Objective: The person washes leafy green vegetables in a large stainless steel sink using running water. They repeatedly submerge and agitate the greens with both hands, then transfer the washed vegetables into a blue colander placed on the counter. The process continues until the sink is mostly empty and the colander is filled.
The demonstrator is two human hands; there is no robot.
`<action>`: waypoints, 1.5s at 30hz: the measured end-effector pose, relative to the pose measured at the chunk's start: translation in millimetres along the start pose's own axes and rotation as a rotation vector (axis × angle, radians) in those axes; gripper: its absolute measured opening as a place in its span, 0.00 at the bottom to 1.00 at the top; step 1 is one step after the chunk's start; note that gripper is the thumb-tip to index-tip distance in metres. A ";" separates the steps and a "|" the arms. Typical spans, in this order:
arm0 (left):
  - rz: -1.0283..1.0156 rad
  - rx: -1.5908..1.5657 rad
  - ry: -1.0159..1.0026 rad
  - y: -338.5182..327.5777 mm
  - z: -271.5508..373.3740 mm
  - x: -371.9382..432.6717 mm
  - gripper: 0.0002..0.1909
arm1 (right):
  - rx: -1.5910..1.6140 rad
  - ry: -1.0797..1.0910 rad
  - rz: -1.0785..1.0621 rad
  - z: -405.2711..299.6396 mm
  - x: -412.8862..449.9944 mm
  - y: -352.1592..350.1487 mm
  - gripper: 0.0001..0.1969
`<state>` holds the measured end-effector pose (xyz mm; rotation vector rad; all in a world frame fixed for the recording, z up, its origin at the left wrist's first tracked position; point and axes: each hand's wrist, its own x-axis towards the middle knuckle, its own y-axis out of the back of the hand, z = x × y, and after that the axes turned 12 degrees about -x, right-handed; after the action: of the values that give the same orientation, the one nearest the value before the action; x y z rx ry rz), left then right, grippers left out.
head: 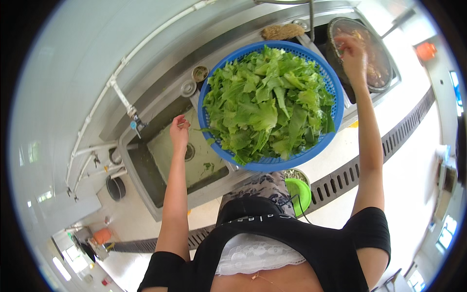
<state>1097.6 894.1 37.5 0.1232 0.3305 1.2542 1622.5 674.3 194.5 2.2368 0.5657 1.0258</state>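
Observation:
A large blue plastic colander [275, 168], heaped with cut green leaves [262, 106], rests across the stainless-steel sink [233, 175] in front of me. My left hand [179, 130] hangs over the left basin [204, 146], just left of the colander. Its fingers are loosely curled and hold nothing. My right hand [352, 54] is over an oval container [375, 65] at the sink's right end. The fingers are blurred, but look apart with nothing visible between them. Brownish pieces lie inside that container, too unclear to name.
A brown fibrous scrubber [282, 32] lies on the back ledge. A tap with a blue handle [134, 125] juts from white wall piping [120, 91]. Below the colander, a bright green plastic basin [301, 195] stands near a slotted floor drain [343, 179]. A dark bucket [116, 188] sits left of the sink.

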 end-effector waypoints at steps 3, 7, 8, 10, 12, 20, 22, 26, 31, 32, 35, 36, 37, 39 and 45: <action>-0.034 -0.048 0.091 4.6 -8.4 -20.8 0.14 | 0.011 0.131 0.214 -34.8 -10.3 -6.4 0.13; -0.176 -0.042 0.225 -9.8 -3.8 -23.9 0.16 | -0.462 0.230 -0.257 22.3 -35.6 -21.3 0.09; -0.199 -0.063 0.293 -16.3 2.5 -25.1 0.17 | -0.408 -0.077 -0.144 27.1 -33.2 -20.9 0.10; -0.233 -0.143 0.444 -21.7 1.6 -30.8 0.18 | -0.676 -0.193 -0.218 67.8 -24.7 -20.6 0.20; -0.214 -0.221 0.513 -23.9 5.5 -27.2 0.18 | -0.602 -0.341 -0.654 99.4 -40.3 -46.0 0.32; -0.103 -0.102 0.566 -46.1 9.3 -19.3 0.17 | -0.227 -0.594 -0.603 132.4 -55.5 -81.5 0.32; -0.125 -0.108 0.534 -44.8 12.1 -30.1 0.18 | -0.242 -0.514 -0.539 119.4 -54.8 -79.8 0.32; -0.156 -0.070 0.452 -39.0 27.0 -40.6 0.19 | -0.257 -0.459 -0.497 100.9 -33.0 -68.2 0.31; -0.193 -0.164 0.493 -14.1 71.0 -53.0 0.21 | -0.248 -0.387 -0.451 77.8 16.2 -55.4 0.30; -0.219 -0.174 0.484 -9.7 73.3 -57.2 0.22 | -0.247 -0.365 -0.443 77.8 17.5 -54.7 0.30; -0.161 -0.259 0.409 -10.2 55.5 -67.9 0.22 | -0.175 -0.310 -0.439 73.1 20.2 -63.2 0.29; -0.151 -0.294 0.405 -7.8 53.4 -71.7 0.22 | -0.162 -0.291 -0.438 70.0 23.2 -65.5 0.29; -0.141 -0.329 0.403 -5.6 51.8 -75.3 0.23 | -0.145 -0.265 -0.445 66.3 28.7 -71.4 0.28; -0.114 -0.386 0.379 -1.8 50.0 -81.2 0.23 | -0.099 -0.229 -0.447 60.8 27.7 -73.6 0.28; -0.034 -0.501 0.339 6.3 60.5 -108.0 0.24 | 0.060 -0.109 -0.486 46.4 40.5 -106.5 0.27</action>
<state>1081.4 799.2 115.7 -0.5265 0.2978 1.2887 1670.2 759.4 119.6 2.0388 1.0375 0.6410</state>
